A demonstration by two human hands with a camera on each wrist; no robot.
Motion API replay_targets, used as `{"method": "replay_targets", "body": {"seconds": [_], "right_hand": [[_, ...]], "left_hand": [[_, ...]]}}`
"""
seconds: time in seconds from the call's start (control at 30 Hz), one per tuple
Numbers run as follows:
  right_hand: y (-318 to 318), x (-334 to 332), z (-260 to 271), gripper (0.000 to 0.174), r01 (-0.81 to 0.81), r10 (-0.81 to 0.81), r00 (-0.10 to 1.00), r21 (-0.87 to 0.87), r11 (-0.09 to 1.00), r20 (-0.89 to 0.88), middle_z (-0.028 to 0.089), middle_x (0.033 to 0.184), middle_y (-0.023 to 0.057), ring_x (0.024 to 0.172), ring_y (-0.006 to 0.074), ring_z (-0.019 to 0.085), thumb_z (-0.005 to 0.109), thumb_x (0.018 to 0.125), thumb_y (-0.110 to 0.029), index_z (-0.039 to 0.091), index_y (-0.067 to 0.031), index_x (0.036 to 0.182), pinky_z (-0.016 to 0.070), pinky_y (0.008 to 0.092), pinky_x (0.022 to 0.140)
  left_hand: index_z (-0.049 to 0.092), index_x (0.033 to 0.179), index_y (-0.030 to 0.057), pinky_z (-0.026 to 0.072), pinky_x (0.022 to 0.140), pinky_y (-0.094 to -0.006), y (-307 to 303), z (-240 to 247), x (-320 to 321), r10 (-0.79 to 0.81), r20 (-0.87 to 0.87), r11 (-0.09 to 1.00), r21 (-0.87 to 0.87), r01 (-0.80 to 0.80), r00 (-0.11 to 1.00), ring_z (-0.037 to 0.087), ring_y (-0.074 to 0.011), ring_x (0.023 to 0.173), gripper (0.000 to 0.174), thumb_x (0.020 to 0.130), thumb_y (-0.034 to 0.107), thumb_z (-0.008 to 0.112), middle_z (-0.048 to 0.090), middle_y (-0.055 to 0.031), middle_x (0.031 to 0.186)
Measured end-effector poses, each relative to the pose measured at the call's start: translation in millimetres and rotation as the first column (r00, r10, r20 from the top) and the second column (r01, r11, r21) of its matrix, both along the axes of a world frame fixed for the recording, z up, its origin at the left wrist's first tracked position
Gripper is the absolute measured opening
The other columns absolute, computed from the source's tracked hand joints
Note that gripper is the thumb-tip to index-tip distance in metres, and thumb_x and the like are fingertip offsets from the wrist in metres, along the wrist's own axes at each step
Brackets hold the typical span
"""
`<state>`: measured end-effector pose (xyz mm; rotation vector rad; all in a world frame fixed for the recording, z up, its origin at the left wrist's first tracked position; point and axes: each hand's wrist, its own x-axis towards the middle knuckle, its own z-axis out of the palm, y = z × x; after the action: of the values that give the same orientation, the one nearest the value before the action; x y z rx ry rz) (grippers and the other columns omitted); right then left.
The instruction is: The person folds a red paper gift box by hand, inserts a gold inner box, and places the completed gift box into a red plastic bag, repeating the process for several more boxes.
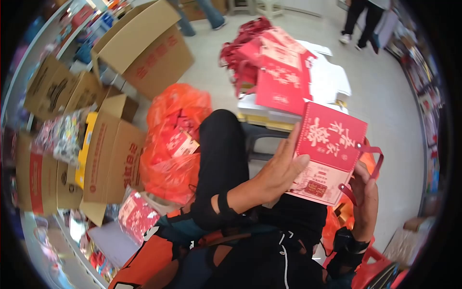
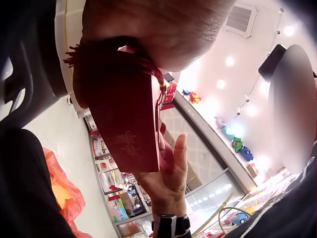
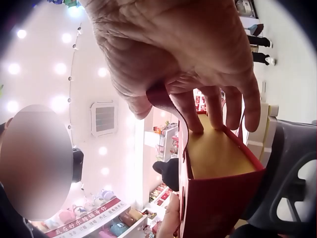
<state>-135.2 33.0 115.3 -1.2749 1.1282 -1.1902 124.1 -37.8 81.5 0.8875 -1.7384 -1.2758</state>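
A red gift box [image 1: 332, 132] with white characters and a pale pink lower panel is held up above my lap, tilted. My left hand [image 1: 279, 171] grips its left edge, thumb across the front and the other fingers behind. At the opposite edge is my right hand [image 1: 365, 197], beside a looped dark red strap [image 1: 378, 164]. In the right wrist view, its nearly straight fingers touch the gold side [image 3: 218, 153] of the box, and the strap passes beneath the palm. A dark red tassel [image 2: 159, 82] hangs by the box in the left wrist view.
Ahead, red gift bags [image 1: 284, 79] and white boxes [image 1: 332, 72] are piled on a dark stool [image 1: 260, 139]. An orange plastic bag [image 1: 168, 168] and open cartons [image 1: 156, 58] stand to the left. Shelves line both sides, and a person [image 1: 363, 21] is further off.
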Motion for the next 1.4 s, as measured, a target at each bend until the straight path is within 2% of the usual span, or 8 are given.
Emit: {"method": "replay_targets", "body": {"seconds": [0.2,0.43,0.9,0.93,0.97,1.03,1.17,1.4], "right_hand": [[-29.9,46.3,17.4,0.085,-0.097,0.097,0.995,-0.021,0.995,-0.001,0.051,0.141,0.0183,0.126,0.0302,0.055,0.04,0.1,-0.065,0.048,0.0093,0.14,0.0416,0.0443,0.107],[-63.1,70.5,11.3,0.082,-0.075,0.079,0.996,-0.096,0.993,0.047,0.057,0.135,0.0214,0.122,0.0281,0.059,0.037,0.101,-0.063,0.043,0.0069,0.144,0.0476,0.0384,0.101],[-63.5,43.7,-21.0,0.067,-0.114,0.109,0.992,0.085,0.99,0.063,0.066,0.112,0.0154,0.104,0.0229,0.066,0.042,0.105,-0.052,0.045,0.0043,0.14,0.0507,0.0354,0.096],[-64.0,45.7,-17.4,0.065,-0.111,0.105,0.991,0.076,0.991,0.078,0.067,0.111,0.0164,0.102,0.024,0.067,0.045,0.104,-0.05,0.045,0.005,0.139,0.051,0.0357,0.095],[-65.3,41.3,-20.8,0.062,-0.095,0.084,0.989,0.093,0.991,0.12,0.067,0.11,0.0168,0.101,0.0245,0.067,0.046,0.105,-0.047,0.046,0.005,0.139,0.0513,0.0359,0.095],[-65.6,36.6,-19.1,0.056,-0.043,0.026,0.99,0.128,0.991,0.138,0.068,0.109,0.0166,0.099,0.0234,0.068,0.046,0.105,-0.043,0.049,0.0042,0.136,0.0519,0.0354,0.093],[-77.0,16.6,-10.1,0.048,0.073,-0.079,0.995,0.099,0.992,0.058,0.068,0.11,0.0157,0.097,0.0211,0.067,0.047,0.106,-0.036,0.053,0.0034,0.133,0.0525,0.0342,0.091],[-123.6,26.0,-5.3,0.046,0.103,-0.107,0.993,0.08,0.991,0.054,0.062,0.123,0.0171,0.098,0.0195,0.068,0.054,0.102,-0.025,0.051,0.0079,0.134,0.0557,0.0292,0.081]], "left_hand": [[0.011,0.158,-0.0051,0.031,0.114,-0.0378,-4.8,13.2,54.3,0.197,-0.152,0.98,-0.007,-0.201,0.969,0.04,-0.0294,0.136,0.073,0.107,0.033,0.047,0.04,-0.0239,0.144],[0.051,0.134,-0.0017,0.0563,0.093,-0.0361,-29.5,-12.8,218.6,0.67,-0.489,0.738,0.358,-0.572,0.559,0.069,-0.0216,0.106,0.05,0.106,0.04,0.047,0.067,-0.0138,0.122],[0.049,0.13,0.0031,0.0473,0.098,-0.0376,1.6,-298.6,412.0,0.871,0.24,0.288,0.459,-0.84,0.429,0.053,-0.0222,0.123,0.05,0.103,0.045,0.047,0.051,-0.0144,0.136],[0.049,0.129,0.0004,0.046,0.097,-0.0367,4.4,-308.0,427.9,0.772,0.265,0.439,0.436,-0.785,0.578,0.049,-0.0196,0.12,0.056,0.102,0.049,0.046,0.047,-0.0131,0.139],[0.058,0.087,0.0124,0.0381,0.058,-0.0348,8.7,-294.0,432.6,0.796,0.295,0.385,0.428,-0.818,0.529,0.046,-0.0108,0.07,0.035,0.103,0.043,0.05,0.05,0.0025,0.078],[0.06,0.091,0.0053,0.0381,0.058,-0.0356,-10.1,-244.5,409.8,0.616,0.599,0.486,0.223,-0.845,0.512,0.048,-0.0139,0.07,0.041,0.101,0.044,0.049,0.054,-0.0017,0.078],[0.059,0.126,-0.0001,0.0511,0.076,-0.0282,-60.8,-168.8,357.3,0.738,0.386,0.634,-0.116,-0.764,0.554,0.061,-0.0151,0.087,0.046,0.102,0.038,0.053,0.064,-0.005,0.106],[0.06,0.124,-0.0018,0.0514,0.073,-0.0271,-105.9,39.5,109.9,0.456,0.21,0.887,-0.03,-0.461,0.865,0.063,-0.0131,0.087,0.037,0.103,0.028,0.056,0.066,-0.0076,0.106]]}}
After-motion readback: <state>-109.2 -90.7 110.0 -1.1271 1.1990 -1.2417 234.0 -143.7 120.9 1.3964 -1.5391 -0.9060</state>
